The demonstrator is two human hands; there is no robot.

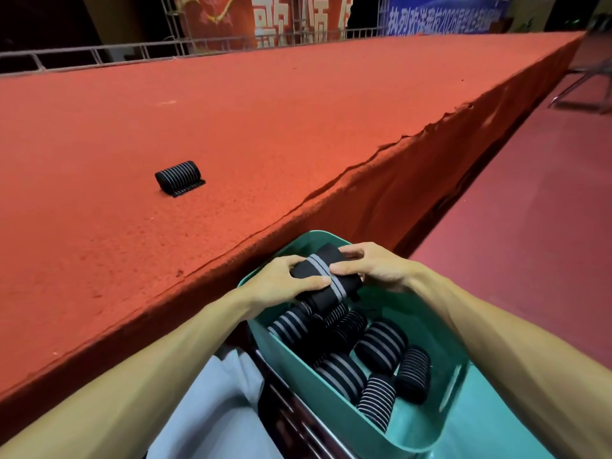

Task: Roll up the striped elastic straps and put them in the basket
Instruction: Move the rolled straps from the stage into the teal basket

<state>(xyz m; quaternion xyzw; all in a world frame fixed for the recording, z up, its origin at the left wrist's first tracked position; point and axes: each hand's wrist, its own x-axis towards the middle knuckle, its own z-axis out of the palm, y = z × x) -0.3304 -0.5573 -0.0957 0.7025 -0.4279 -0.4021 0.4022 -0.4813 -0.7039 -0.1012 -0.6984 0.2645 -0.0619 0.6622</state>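
L hand (284, 276) & R hand (374, 266) both clamped on one black grey-striped strap (323, 276), fingers curled round it, above 12 o'clock end of basket (427, 329). Rolled straps (381, 346) piled inside. One more roll (180, 178) on red platform (231, 111), 10 o'clock from basket, well apart.

red banner (231, 28): white Chinese characters, cropped | blue banner (443, 13): "2026" amid Chinese text

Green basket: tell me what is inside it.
Inside the green basket lie several rolled striped straps. The left hand and right hand hold a black strap over its far end; whatever lies beneath that strap and the hands is covered.
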